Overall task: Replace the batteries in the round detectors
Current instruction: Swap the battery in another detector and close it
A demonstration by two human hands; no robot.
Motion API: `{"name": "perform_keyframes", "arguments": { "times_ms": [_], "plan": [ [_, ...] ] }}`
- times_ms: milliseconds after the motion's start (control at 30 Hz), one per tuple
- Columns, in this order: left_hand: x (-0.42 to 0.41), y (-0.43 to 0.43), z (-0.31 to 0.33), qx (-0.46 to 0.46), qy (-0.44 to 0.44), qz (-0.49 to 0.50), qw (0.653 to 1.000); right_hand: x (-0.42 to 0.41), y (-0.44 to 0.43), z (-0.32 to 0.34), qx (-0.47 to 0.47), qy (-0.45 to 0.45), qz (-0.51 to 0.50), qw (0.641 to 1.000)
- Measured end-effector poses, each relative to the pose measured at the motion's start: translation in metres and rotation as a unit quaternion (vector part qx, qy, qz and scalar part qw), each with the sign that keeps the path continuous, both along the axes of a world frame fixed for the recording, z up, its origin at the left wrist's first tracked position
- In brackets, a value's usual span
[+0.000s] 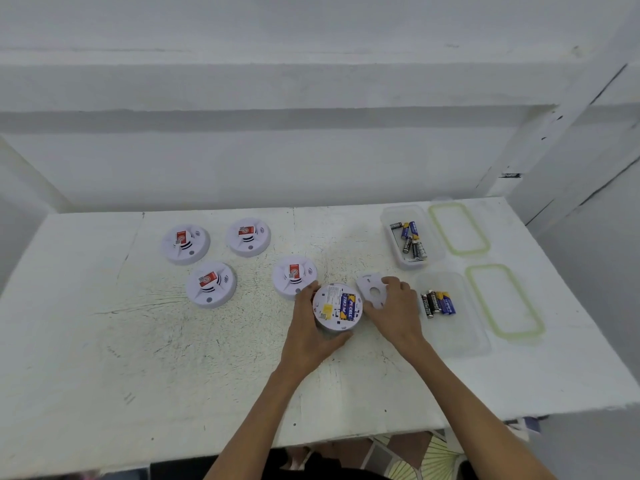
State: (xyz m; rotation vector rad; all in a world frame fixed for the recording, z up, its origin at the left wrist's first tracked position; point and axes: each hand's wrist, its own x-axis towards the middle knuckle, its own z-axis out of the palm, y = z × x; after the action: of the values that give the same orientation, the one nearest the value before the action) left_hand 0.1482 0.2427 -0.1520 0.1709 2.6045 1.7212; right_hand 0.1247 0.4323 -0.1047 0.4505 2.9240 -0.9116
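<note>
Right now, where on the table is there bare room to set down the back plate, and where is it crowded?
Free: the table near-left, between the three left detectors and the front edge; the far strip between them and the far container. Crowded: around the open detector, and the right side with the near container and lids.

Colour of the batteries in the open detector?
Blue batteries with yellow ends, in the detector; head view shows it best.

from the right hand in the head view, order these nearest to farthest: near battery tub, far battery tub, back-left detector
1. near battery tub, just to the right of the right hand
2. far battery tub, farther back, on the right side
3. back-left detector, far off to the left, at the back
</note>
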Motion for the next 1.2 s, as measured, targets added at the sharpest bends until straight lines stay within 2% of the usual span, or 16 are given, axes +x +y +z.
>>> {"name": "perform_keyframes", "arguments": {
  "times_ms": [100, 200, 300, 367, 433, 867, 1100, 1200],
  "plan": [
    [0.000, 0.001, 0.002, 0.014, -0.005, 0.012, 1.000, 0.008, -0.004, 0.004, -0.114, 0.063, -0.046, 0.990],
    [-0.001, 0.000, 0.003, 0.022, -0.022, 0.009, 0.999, 0.016, -0.011, 0.012, -0.182, 0.106, -0.016, 0.977],
    [-0.001, -0.002, 0.005, 0.020, -0.036, 0.002, 0.999, 0.019, -0.018, 0.015, -0.159, 0.100, 0.097, 0.977],
    [-0.001, -0.003, 0.007, 0.022, -0.042, -0.001, 0.999, 0.019, -0.020, 0.015, -0.110, 0.097, 0.175, 0.974],
    [-0.001, -0.003, 0.005, 0.020, -0.046, -0.004, 0.999, 0.017, -0.021, 0.014, -0.075, 0.087, 0.213, 0.970],
    [0.000, -0.002, 0.009, 0.010, -0.023, -0.007, 1.000, 0.010, -0.004, 0.010, -0.069, 0.006, 0.210, 0.975],
    [-0.001, -0.002, 0.008, 0.006, -0.018, -0.007, 1.000, 0.008, 0.000, 0.016, -0.060, -0.010, 0.197, 0.978],
    [-0.001, -0.002, 0.008, 0.001, -0.017, -0.007, 1.000, 0.008, 0.002, 0.015, -0.086, 0.001, 0.190, 0.978]
  ]
}}
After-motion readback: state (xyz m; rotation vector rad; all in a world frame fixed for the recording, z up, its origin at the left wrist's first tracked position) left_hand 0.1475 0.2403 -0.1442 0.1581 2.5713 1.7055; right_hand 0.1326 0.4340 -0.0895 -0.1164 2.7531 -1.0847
